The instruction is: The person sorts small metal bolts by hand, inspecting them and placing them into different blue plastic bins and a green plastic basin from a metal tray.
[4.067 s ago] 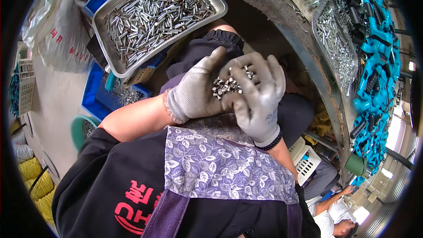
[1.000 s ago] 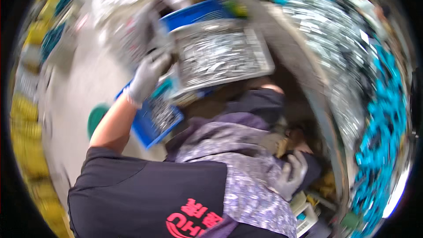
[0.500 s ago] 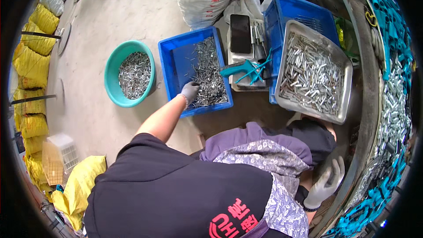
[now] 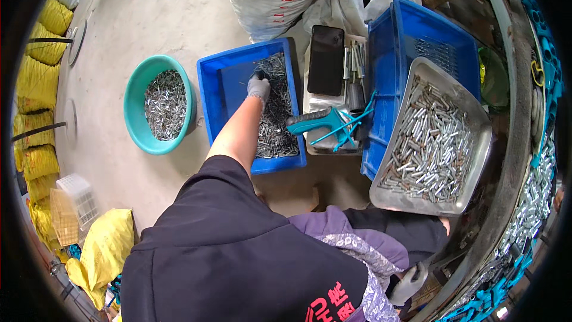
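Teal bowl [image 4: 136, 92] of small metal pieces on the floor; just beside it my left hand [image 4: 258, 87] digs into the metal pieces [image 4: 275, 125] in the blue tray [image 4: 221, 92], grip unclear. My right hand [image 4: 411, 282] hangs low by my lap, fingers loosely curled, empty.

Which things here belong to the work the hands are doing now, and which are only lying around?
In use:
- left hand, gloved, reaching into the blue bin
- small metal parts in that bin

Lying about:
- teal bowl of metal parts
- black phone
- teal-handled tool
- metal tray of metal pins
- right hand, low, away from the bin
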`<state>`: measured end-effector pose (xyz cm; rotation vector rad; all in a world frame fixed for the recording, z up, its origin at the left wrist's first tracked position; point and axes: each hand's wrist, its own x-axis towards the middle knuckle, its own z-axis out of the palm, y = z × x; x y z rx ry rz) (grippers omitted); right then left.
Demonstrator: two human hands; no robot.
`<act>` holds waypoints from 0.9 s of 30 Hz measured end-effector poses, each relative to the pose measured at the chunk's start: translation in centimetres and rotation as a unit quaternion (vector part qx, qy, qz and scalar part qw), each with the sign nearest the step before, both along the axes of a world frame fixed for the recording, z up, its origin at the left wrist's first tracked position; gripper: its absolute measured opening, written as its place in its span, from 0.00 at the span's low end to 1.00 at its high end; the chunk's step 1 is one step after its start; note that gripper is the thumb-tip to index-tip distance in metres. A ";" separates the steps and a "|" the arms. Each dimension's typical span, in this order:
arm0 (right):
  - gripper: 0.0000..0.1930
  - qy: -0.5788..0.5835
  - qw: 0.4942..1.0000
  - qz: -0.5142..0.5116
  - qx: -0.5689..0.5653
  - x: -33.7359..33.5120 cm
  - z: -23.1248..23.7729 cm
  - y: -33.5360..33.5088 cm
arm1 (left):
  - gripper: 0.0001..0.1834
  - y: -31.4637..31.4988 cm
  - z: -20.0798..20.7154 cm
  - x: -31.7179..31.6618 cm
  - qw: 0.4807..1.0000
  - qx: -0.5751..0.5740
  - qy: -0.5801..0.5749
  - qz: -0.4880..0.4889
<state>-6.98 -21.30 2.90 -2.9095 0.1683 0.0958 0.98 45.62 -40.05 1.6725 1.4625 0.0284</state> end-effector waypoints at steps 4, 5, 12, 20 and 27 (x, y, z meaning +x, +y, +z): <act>0.19 0.041 0.999 0.007 -0.007 0.3 -3.4 -4.9 | 0.27 5.4 -3.1 0.6 0.997 -0.014 -0.027 0.076; 0.19 0.082 0.996 0.002 0.027 1.6 -4.6 -5.2 | 0.27 7.5 -4.1 -1.5 0.989 0.027 -0.108 0.095; 0.29 0.070 0.903 -0.127 0.405 0.3 -3.9 -1.1 | 0.27 1.1 -0.4 5.3 0.986 -0.119 -0.055 0.103; 0.31 0.056 0.820 -0.215 0.528 0.0 -4.9 -1.2 | 0.32 -1.2 0.6 5.6 0.984 0.155 0.044 -0.071; 0.32 0.059 0.903 -0.147 0.399 0.0 -4.6 -0.1 | 0.32 -2.9 4.1 3.9 0.964 0.151 0.097 -0.198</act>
